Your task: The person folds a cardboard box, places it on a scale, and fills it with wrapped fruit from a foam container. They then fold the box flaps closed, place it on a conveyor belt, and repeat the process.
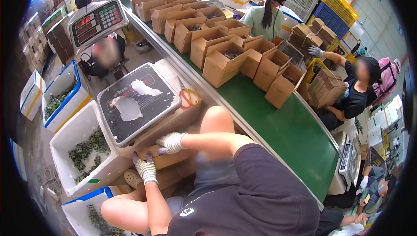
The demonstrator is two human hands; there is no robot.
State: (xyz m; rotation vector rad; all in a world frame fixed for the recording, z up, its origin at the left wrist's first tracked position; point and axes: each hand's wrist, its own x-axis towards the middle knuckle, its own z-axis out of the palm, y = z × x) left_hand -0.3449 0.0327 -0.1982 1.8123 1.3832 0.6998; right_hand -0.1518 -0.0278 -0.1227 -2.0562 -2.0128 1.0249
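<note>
A brown cardboard box [167, 160] lies low between my knees, partly hidden by my arms and hands. My right hand [171, 143], in a striped white glove with purple-grey fingertips, rests with its fingers curled over the box's upper side. My left hand [146, 168], gloved alike, grips the box's near-left end, thumb and fingers at its edge. Just beyond the hands sits a black-topped weighing scale [143, 125] with two torn white scraps [128, 108] on it. Orange-handled scissors [189, 98] lie beside the scale.
White foam boxes [58, 142] at left hold dark green bundles, perhaps tied crabs [89, 151]. A scale display [96, 23] stands beyond. Along my right runs a green conveyor [278, 127] bearing several open cartons [223, 64]. Across it, a person [354, 88] in grey gloves handles flat cardboard [325, 87].
</note>
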